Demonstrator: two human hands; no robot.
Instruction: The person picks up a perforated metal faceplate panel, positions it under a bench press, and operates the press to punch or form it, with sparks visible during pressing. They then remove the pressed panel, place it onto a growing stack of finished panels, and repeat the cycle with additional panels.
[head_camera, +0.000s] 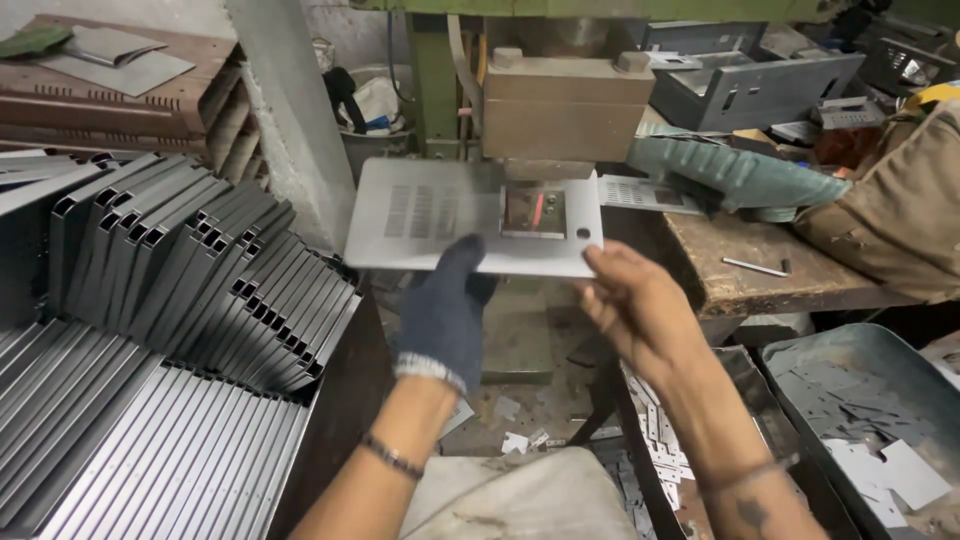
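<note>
Fingers (462, 262) of the gloved left hand (445, 315) are pinching the near edge of the flat grey perforated sheet-metal panel (440, 215), thumb on top. Bare right hand (640, 310) is clasping the panel's right near corner, fingers curled under. Panel is lying level under the tan block head of the green press (565, 105), square die opening (533, 212) showing. Judgement: keeping the panel flat and square and both hands outside the die matters here. Stacked grey channel panels (170, 300) are leaning at left.
</note>
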